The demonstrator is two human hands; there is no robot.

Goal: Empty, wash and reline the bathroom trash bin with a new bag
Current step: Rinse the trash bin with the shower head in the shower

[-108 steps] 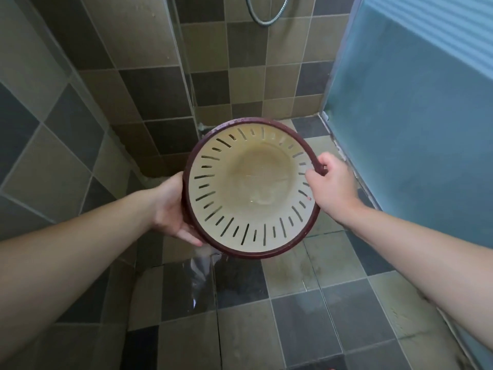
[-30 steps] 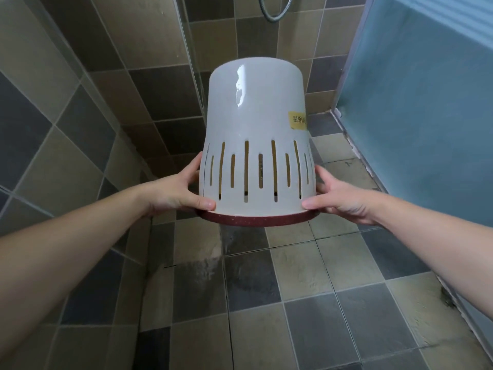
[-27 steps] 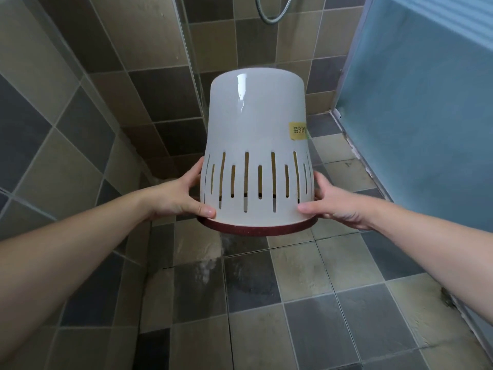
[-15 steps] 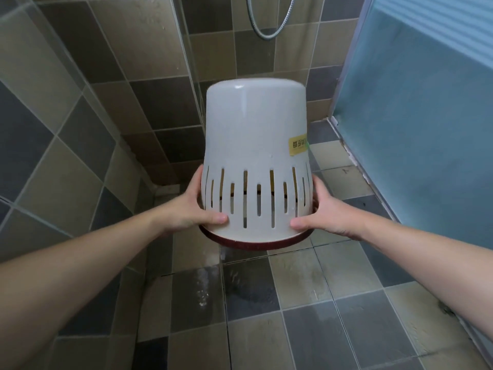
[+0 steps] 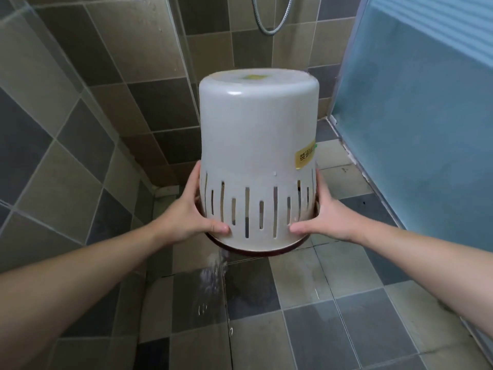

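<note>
Trash bin (image 5: pixel 257 145): white plastic, held upside down in mid-air above the shower floor (image 5: pixel 333 311). Flat base faces up, tipped slightly toward the camera; a yellowish mark shows on the base. Dark red rim (image 5: pixel 256 251) is lowest, facing the floor. A band of vertical slots, long and short alternating, circles the wall just above the rim. Yellow label (image 5: pixel 305 156) with print sits on the bin's right side, above the slots; print too small to read.

Left hand (image 5: pixel 186 217) grasps the bin's left side at the slotted band: thumb across the front just above the rim, fingers wrapped round the far side. Right hand (image 5: pixel 325 217) grasps the bin's right side the same way, thumb forward on the lower wall, fingers behind. Both forearms bare.

Water (image 5: pixel 216 265) runs off the rim below the left thumb, a thin blurred stream falling to the floor. Wet patch and droplets on the tiles straight below the bin.

Around the bin: tiled walls (image 5: pixel 88 84) in brown, tan and grey behind and to its left. Shower hose (image 5: pixel 269 29) loops down above and behind the bin. Frosted blue glass panel (image 5: pixel 416 124) stands to the bin's right.
</note>
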